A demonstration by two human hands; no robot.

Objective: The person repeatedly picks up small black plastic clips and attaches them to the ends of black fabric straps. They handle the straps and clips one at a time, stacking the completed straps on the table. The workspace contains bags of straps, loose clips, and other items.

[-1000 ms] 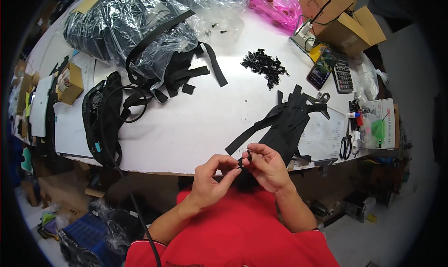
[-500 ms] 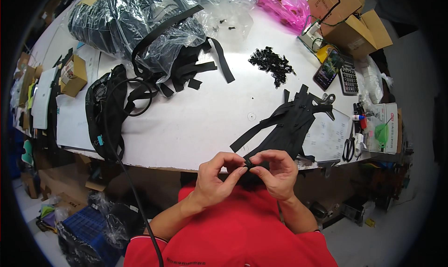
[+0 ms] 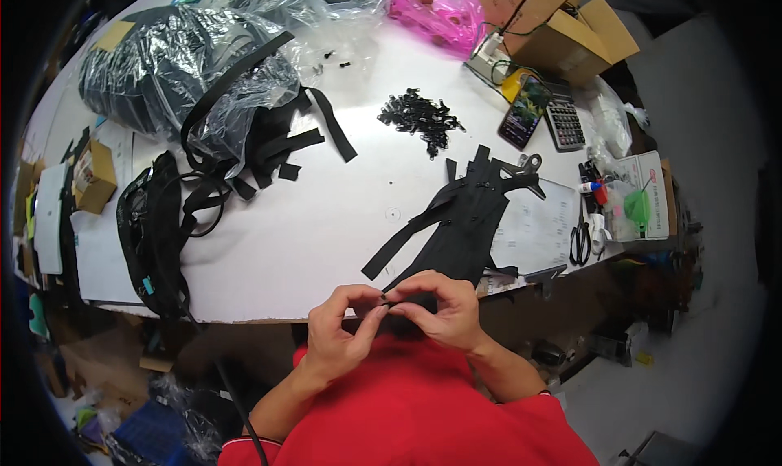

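Both my hands meet just below the near edge of the white table (image 3: 318, 238). My left hand (image 3: 342, 331) and my right hand (image 3: 444, 307) pinch the same short black strap (image 3: 397, 305) between fingertips; a small black part on it is mostly hidden by my fingers. Right above my hands lies a stack of black straps (image 3: 464, 222) fanned out on the table. Farther back sits a pile of small black plastic clips (image 3: 419, 117).
Black webbing in clear plastic bags (image 3: 187, 75) fills the back left, with loose black straps (image 3: 285, 140) and a black bag (image 3: 151, 230) at the left edge. At the right are a phone (image 3: 525, 107), a calculator (image 3: 564, 124), scissors (image 3: 580, 238), cardboard boxes (image 3: 562, 18) and a pink bag (image 3: 436, 6).
My hands have closed in together on the strap and stayed near the table edge. The view has shifted slightly, so the table sits a little differently in the picture.
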